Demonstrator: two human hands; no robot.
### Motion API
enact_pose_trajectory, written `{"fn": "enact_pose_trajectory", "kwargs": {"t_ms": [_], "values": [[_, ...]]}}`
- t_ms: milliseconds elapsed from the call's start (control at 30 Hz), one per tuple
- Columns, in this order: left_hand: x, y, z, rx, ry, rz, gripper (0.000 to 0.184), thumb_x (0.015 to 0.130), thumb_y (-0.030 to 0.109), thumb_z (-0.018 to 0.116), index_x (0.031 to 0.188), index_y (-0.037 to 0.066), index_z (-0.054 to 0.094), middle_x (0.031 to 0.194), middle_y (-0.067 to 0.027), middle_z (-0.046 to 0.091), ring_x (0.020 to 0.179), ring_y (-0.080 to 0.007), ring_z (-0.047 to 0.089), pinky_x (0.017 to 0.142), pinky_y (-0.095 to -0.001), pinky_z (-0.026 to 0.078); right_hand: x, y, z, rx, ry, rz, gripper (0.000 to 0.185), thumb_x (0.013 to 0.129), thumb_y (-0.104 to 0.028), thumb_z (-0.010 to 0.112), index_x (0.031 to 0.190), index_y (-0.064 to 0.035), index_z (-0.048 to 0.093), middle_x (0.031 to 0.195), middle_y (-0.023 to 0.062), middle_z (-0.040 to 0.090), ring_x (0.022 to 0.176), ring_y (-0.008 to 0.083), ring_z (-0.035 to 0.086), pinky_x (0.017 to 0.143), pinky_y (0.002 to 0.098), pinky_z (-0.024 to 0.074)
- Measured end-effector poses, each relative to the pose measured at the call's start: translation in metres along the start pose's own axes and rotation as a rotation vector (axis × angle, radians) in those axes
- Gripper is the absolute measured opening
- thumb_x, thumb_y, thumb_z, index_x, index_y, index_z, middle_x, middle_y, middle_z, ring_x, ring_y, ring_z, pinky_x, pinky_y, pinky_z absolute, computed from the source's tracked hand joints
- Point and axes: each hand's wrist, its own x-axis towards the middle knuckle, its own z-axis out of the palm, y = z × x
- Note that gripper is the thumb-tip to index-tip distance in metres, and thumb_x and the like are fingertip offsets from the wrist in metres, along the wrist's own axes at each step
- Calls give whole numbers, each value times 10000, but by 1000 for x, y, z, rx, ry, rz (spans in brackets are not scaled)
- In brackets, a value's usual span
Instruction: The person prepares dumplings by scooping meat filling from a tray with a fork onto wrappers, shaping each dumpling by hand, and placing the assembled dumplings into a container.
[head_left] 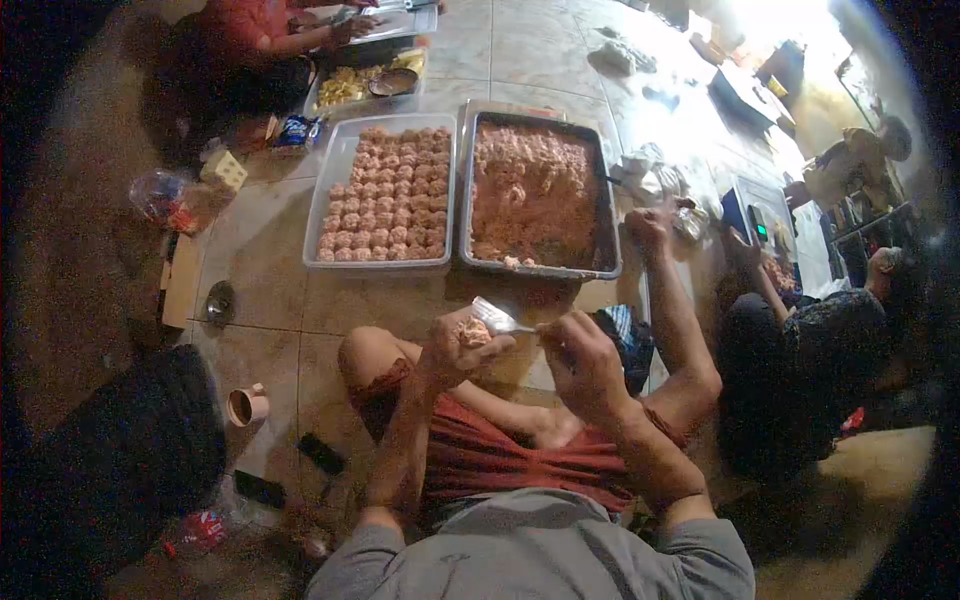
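Cupped in my left hand (455, 348) is a small lump of ground meat (473, 332), with the fingers curled around it. My right hand (585, 362) grips the handle of a fork (497, 317), whose head rests against or just over the meat. Beyond my hands stands a clear plastic tub (312, 245) holding rows of meatballs (385, 195). To its right, a dark-lined tray (612, 225) contains a mass of ground meat (535, 180), with a bare patch near its front edge.
A person at upper left (250, 40) sits by a tub of yellowish food (345, 88). Another sits at right (810, 340) near a scale with a green display (760, 228). A mug (248, 404), a glass (219, 300) and phones (260, 489) lie on the tiled floor at left.
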Motion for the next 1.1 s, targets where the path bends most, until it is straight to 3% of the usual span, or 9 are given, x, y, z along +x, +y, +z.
{"fn": "enact_pose_trajectory", "kwargs": {"t_ms": [33,67,167,300,367,833,900,1000,1100], "values": [[8,8,-1,337,-58,64,283,835,238,814,910,31,637,800,-76,700,724,-130,653,638,-319,524,0,-4,-6,-176,-24,-134,156,881,-100,649,1024,-96,589,1024,171,656,766,379,670,644,442,552],[11,18,-4,-16,-41,27,337,810,301,805,899,16,648,810,-132,695,716,-218,689,645,-356,531,-15,36,9,-154,-49,-143,125,880,-92,629,992,-100,575,1013,169,612,825,407,656,701,495,547],[12,10,-2,147,-13,-27,364,775,304,827,917,14,658,787,-139,689,721,-269,693,657,-375,537,-4,-22,-31,-182,-106,21,112,887,-93,621,985,-95,567,936,163,592,856,429,640,723,503,535],[13,1,11,206,11,-70,373,793,308,828,958,19,660,819,-106,707,763,-243,701,673,-386,544,6,-1,-15,-90,-103,-47,105,902,-98,615,992,-74,566,940,174,596,866,427,635,732,496,526],[18,30,4,136,173,215,381,815,314,818,992,19,654,853,-90,711,786,-218,694,675,-378,541,8,-16,-26,-105,-124,-52,101,904,-94,612,986,-67,559,918,178,585,845,423,632,713,501,523],[12,17,-4,-176,76,-22,302,822,268,807,870,48,605,726,-82,627,689,-170,622,622,-340,523,6,-21,-31,27,58,10,83,899,-69,610,968,-34,580,918,194,605,873,426,619,729,479,508],[18,10,-4,83,23,213,300,827,264,802,880,54,594,761,-64,658,729,-146,640,634,-336,532,3,-9,-8,-33,-101,11,130,895,-79,606,1007,-40,554,940,206,601,914,445,617,743,509,496],[15,12,-3,236,159,-18,303,835,260,791,946,50,603,808,-66,679,786,-125,649,659,-330,539,5,-10,-7,45,-40,50,121,880,-47,620,991,-27,575,926,206,614,894,427,625,749,492,502],[7,11,-28,-342,112,-136,479,784,225,873,1124,32,597,945,-43,686,861,-121,643,769,-296,554,7,-9,-28,84,89,119,108,877,-18,645,979,-15,610,904,182,650,834,352,666,726,405,523]]}}
